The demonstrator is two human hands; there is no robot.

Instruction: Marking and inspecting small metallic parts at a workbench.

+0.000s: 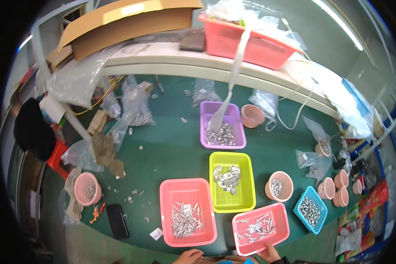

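— Because the green table (171, 145) was used for sorting, how were the trays laid?

— Metal parts were kept apart by kind: large pink tray (188, 212), yellow tray (232, 181), purple tray (222, 125). The small pink tray (260, 229), at the near edge, was pinched at its rim by the right hand (269, 254). The left hand (188, 256) was rested near the large pink tray; whether it was spread could not be told.

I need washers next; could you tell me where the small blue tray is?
The small blue plastic tray sits at the table's right, between a pink cup and stacked pink cups.
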